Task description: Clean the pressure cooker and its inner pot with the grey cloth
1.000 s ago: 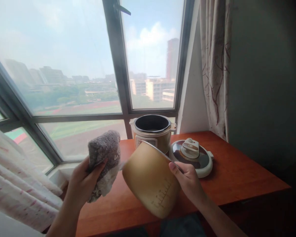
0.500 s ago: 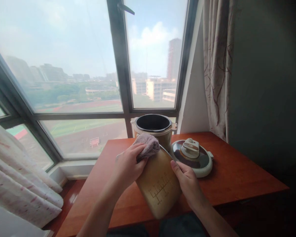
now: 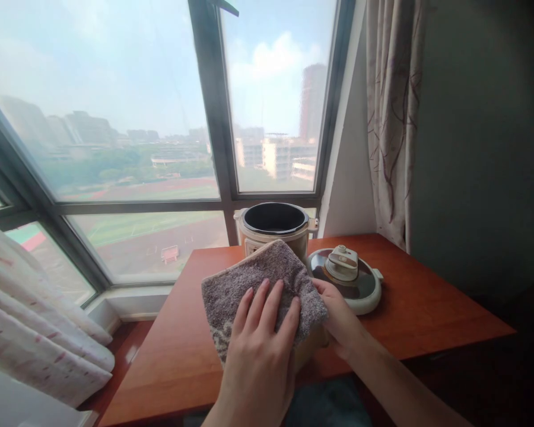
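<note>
My left hand (image 3: 263,332) lies flat with its fingers spread on a grey-purple towel (image 3: 253,284), pressing it against a gold-coloured inner pot (image 3: 310,349). The towel is opened out and covers most of the pot; only a lower strip of gold shows. At the pot's right edge, my right hand (image 3: 343,323) is closed on it, its fingertips partly behind the towel. Just beyond stands the cooker body (image 3: 276,220), cream and gold with a dark inside. Its round lid (image 3: 355,281), with a pale knob on top, rests on the table beside it.
Everything stands on a reddish-brown wooden table (image 3: 169,356), whose near edge is close to my lap. Behind it rise large slanted windows (image 3: 129,118). Patterned curtains hang at the left (image 3: 40,332) and the right (image 3: 394,118).
The towel was bunched in my left hand at the pot's upper rim. Now it is spread over the pot's side, with my hand flat on it, lower and farther right. The scale marks are covered.
</note>
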